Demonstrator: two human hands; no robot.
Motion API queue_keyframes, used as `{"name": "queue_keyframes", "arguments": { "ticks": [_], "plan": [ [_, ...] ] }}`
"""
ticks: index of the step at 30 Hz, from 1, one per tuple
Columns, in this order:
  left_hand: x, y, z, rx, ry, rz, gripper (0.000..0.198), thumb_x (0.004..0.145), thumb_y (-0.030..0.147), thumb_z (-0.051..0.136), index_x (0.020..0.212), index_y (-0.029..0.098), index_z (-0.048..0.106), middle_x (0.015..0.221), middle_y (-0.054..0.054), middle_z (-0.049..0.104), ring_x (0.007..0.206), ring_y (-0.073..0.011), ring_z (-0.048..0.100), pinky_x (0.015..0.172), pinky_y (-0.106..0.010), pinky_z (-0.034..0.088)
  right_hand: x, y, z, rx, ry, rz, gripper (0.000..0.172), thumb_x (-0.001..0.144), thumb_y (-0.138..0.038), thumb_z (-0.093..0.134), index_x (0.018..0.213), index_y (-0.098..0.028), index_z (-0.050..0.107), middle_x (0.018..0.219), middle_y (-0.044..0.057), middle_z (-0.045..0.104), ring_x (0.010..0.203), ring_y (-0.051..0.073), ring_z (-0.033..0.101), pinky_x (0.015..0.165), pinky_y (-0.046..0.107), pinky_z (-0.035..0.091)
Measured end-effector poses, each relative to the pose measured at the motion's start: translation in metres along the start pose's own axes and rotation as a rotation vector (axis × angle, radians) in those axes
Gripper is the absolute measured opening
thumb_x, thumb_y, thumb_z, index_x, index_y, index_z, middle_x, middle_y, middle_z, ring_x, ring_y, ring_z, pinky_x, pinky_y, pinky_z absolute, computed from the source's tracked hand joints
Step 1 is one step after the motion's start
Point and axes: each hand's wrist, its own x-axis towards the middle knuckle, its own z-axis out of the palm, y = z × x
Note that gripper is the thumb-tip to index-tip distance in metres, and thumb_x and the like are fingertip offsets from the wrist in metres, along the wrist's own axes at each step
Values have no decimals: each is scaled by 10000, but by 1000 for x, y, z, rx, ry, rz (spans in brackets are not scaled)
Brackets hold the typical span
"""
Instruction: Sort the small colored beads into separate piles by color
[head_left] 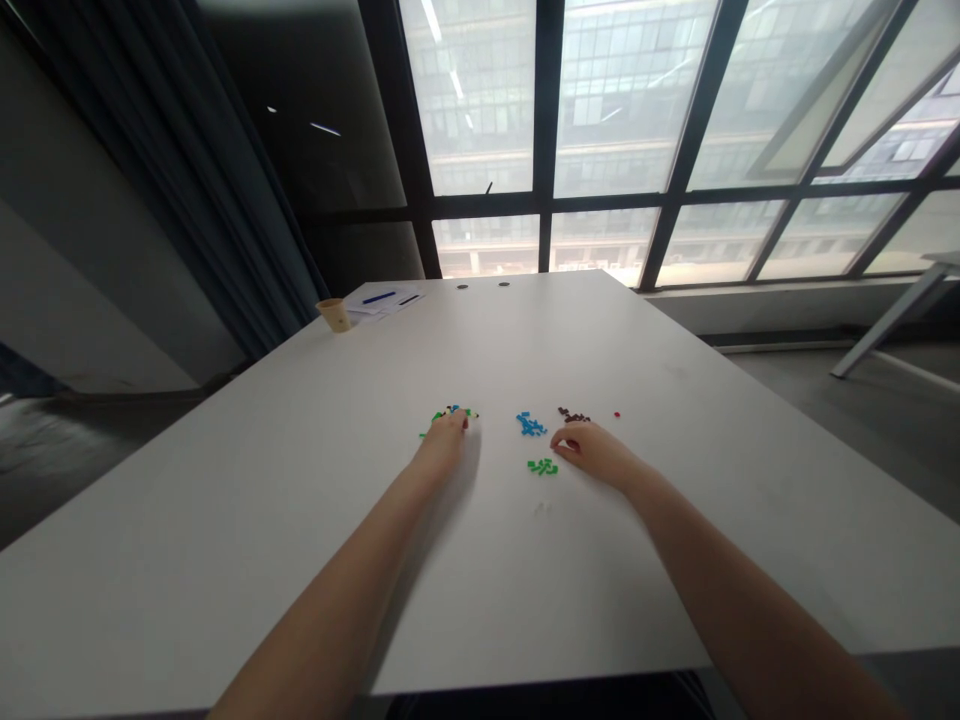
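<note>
My left hand (448,432) reaches into a mixed pile of small coloured bricks (436,418), partly covering it; its fingertips are too small to show what they hold. My right hand (589,448) rests over the table with its fingers curled, between a group of brown bricks (576,416) and a group of green bricks (543,467). Left of the brown group lies a cluster of blue bricks (530,425). A single red brick (617,414) sits to the right. Nearer to me are a few white pieces (542,508), hard to see against the white surface.
The white table (300,480) runs away toward tall windows (622,110). At its far left stand a paper cup (334,315) and papers (375,308) with a blue pen (379,298) on them. Two dark round discs (504,284) show near the far edge.
</note>
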Motion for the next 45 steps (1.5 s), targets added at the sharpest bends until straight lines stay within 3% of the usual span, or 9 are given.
{"name": "queue_keyframes", "arguments": {
  "ticks": [3, 8, 14, 19, 28, 31, 36, 39, 45],
  "plan": [
    [-2, 9, 1, -334, 3, 4, 29, 705, 135, 497, 710, 163, 501, 723, -32, 581, 689, -142, 545, 693, -294, 427, 0, -2, 1, 19, 25, -25, 167, 735, -171, 502, 751, -200, 665, 638, 1, 566, 566, 99, 472, 554, 210, 347],
    [-7, 30, 7, -1090, -129, -160, 250, 575, 237, 688, 702, 151, 490, 705, 3, 594, 663, -102, 581, 726, -297, 473, 0, -13, 2, 56, 155, -98, 160, 773, -205, 496, 802, -203, 654, 606, -9, 516, 578, 102, 454, 573, 216, 345],
    [-13, 42, 10, -1329, -250, -274, 367, 483, 261, 770, 700, 140, 499, 687, 11, 603, 661, -84, 590, 750, -272, 467, 1, -32, 6, 119, 277, -183, 158, 793, -224, 512, 886, -200, 638, 658, 4, 523, 659, 121, 483, 662, 245, 377],
    [-16, 44, 8, -1238, -323, -218, 343, 538, 308, 744, 744, 142, 526, 647, 16, 591, 637, -77, 568, 668, -226, 444, 1, -39, 10, 158, 271, -221, 178, 793, -234, 527, 937, -210, 630, 717, 22, 554, 708, 131, 499, 675, 252, 392],
    [-15, 44, 12, -1056, -350, -1, 261, 633, 317, 656, 770, 133, 531, 620, 0, 579, 584, -86, 520, 589, -212, 388, 2, -41, 12, 210, 255, -238, 123, 795, -204, 525, 770, -193, 644, 680, 15, 546, 687, 121, 495, 668, 244, 384],
    [-14, 40, 13, -762, -245, 24, 184, 714, 314, 560, 774, 142, 537, 671, -20, 576, 624, -115, 530, 609, -241, 403, 4, -35, 8, 189, 278, -179, 116, 783, -205, 532, 766, -189, 646, 666, 8, 531, 661, 115, 484, 655, 237, 379],
    [-16, 27, 10, 33, -69, 0, 166, 756, 227, 490, 873, 142, 571, 944, -97, 564, 879, -191, 520, 803, -310, 380, 4, -10, -11, 127, 318, 7, 142, 773, -230, 516, 767, -186, 651, 654, 3, 516, 610, 107, 473, 620, 227, 373],
    [-18, 21, 8, 264, -109, -68, 210, 743, 187, 489, 929, 127, 566, 1055, -134, 515, 963, -227, 490, 841, -339, 359, 0, 6, -24, 71, 233, 129, 148, 742, -220, 515, 740, -184, 658, 673, 11, 556, 607, 109, 487, 609, 225, 373],
    [-19, 21, 1, 317, -199, -129, 231, 740, 66, 394, 891, 106, 565, 996, -155, 546, 906, -217, 514, 782, -309, 369, -11, 31, -41, 5, -83, 290, 142, 665, -193, 528, 691, -182, 668, 710, 24, 618, 665, 129, 530, 626, 218, 380]
  ]
}}
